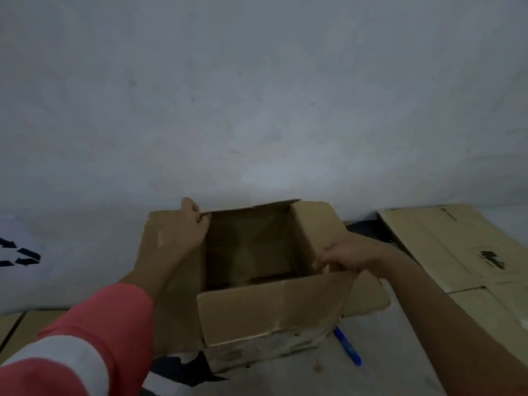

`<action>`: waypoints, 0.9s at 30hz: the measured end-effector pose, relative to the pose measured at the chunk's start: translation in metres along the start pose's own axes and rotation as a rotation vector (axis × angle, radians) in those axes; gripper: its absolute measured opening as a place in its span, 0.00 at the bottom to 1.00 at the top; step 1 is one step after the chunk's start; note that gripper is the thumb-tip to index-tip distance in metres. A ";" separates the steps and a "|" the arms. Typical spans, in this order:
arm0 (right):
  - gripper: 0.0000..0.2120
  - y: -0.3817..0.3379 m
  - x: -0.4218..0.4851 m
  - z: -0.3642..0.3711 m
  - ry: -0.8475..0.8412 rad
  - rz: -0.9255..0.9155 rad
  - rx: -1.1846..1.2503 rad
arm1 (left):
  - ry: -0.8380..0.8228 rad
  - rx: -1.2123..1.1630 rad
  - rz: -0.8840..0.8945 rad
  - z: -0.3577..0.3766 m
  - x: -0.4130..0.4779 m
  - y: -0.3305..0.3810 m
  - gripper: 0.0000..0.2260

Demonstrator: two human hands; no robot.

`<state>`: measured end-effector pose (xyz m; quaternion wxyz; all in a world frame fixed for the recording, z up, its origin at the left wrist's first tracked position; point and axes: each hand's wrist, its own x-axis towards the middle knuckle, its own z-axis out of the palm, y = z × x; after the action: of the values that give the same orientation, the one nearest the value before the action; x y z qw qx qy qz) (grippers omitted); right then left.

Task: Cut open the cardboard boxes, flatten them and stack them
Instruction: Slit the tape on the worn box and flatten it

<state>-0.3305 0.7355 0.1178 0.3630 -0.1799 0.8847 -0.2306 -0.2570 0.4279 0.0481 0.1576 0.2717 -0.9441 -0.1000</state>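
An open brown cardboard box (268,307) stands in front of me against a pale wall, its flaps folded outward and its inside dark. My left hand (183,232) lies on the left flap, with the fingers curled over the box's far left rim. My right hand (347,257) grips the right rim near the front right corner, where the right flap stands up. A blue cutter (347,345) lies on the floor just right of the box's base.
Flattened cardboard (463,252) lies on the floor to the right. More flat cardboard (25,327) shows at the lower left. A white sheet with black arrows (20,255) is at the left edge. The wall (257,95) rises right behind the box.
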 end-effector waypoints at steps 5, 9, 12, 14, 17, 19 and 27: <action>0.35 0.016 -0.010 0.007 -0.154 0.178 -0.283 | 0.011 -0.790 -0.236 -0.002 0.016 0.032 0.11; 0.68 0.045 0.000 0.037 -0.137 0.182 -0.490 | -0.095 -0.668 -0.082 0.032 0.033 0.025 0.16; 0.68 0.067 0.015 0.061 -0.160 0.129 -0.157 | -0.368 -0.257 0.013 0.052 0.037 0.014 0.35; 0.63 0.069 0.023 0.077 0.012 0.122 0.035 | -0.469 -0.144 0.036 0.059 0.036 0.013 0.43; 0.35 0.074 0.031 0.087 0.277 0.127 -0.074 | -0.541 -0.071 0.040 0.066 0.035 0.013 0.48; 0.22 0.073 0.031 0.087 0.361 0.094 -0.171 | -0.545 -0.030 0.047 0.065 0.033 0.016 0.50; 0.13 0.053 -0.002 0.075 0.636 -0.063 -0.275 | -0.570 -0.311 -0.137 0.037 0.027 0.021 0.54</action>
<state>-0.2832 0.7592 0.0433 0.0344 -0.1736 0.9703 -0.1650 -0.3019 0.4344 0.0256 -0.0805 0.2682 -0.9031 -0.3255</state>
